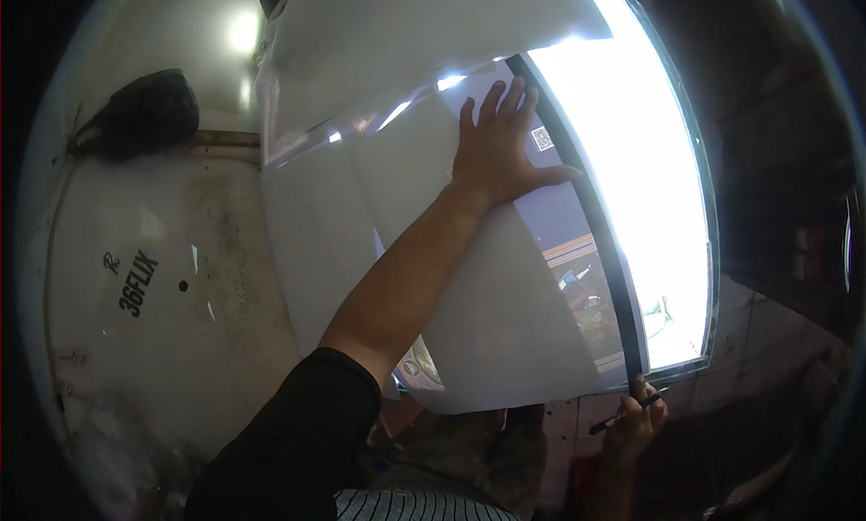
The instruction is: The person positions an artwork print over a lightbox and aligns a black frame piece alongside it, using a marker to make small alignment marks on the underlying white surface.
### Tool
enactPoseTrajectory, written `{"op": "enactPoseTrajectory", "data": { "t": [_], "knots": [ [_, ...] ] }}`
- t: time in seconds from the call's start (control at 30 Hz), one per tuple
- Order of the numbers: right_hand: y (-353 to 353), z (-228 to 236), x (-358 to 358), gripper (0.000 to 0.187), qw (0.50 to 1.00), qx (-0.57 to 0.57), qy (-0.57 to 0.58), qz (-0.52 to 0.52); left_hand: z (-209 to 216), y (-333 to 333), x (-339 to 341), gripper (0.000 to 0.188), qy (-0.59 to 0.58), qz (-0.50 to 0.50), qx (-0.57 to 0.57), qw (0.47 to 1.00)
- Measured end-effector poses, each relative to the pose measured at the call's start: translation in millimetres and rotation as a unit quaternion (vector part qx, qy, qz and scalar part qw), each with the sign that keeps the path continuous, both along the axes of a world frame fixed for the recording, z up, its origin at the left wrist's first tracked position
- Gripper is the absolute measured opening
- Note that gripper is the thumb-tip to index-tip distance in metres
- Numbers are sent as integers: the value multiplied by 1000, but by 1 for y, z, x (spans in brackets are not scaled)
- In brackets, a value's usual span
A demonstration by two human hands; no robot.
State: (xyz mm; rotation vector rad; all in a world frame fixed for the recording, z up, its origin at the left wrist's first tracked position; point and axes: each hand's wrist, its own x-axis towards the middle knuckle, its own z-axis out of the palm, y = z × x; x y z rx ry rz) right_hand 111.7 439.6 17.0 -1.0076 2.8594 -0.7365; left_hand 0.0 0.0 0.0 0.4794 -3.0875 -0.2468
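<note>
My left hand (501, 151) lies spread flat on pale translucent sheets (487, 331), its thumb reaching onto a long dark straightedge (597, 216). Beneath and beside the sheets, a printed sheet (550, 210) in purple-blue shows a small square code and a picture. The straightedge runs along that sheet's right side, with a brightly lit glass tabletop (645, 178) beyond it. At the straightedge's near end, my right hand (639, 420) is closed around a slim dark tool (604, 424); whether it is a knife or a pen I cannot tell.
Another large pale sheet (424, 34) covers the table's far part. To the left are a whitish board (162, 223) with dark lettering and a black plastic bag (149, 115). Tiled floor (713, 395) shows past the glass table's near right corner.
</note>
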Motion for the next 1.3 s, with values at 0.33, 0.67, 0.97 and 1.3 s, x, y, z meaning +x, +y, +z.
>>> {"op": "enactPoseTrajectory", "data": {
  "t": [0.33,0.67,0.97,1.3],
  "knots": [
    [-5,-3,2,7,1000,-3,12,-2,1,-6,4,131,20,-6,-20,1000],
    [14,2,2,4,1000,3,-18,-4,-33,-2,-1,120,108,-50,-12,993],
    [2,11,-5,13,999,6,-37,-39,7,4,-15,111,35,-69,10,997],
    [5,15,-14,14,999,4,-41,-19,35,17,-25,132,-129,14,-18,991]
  ]
}}
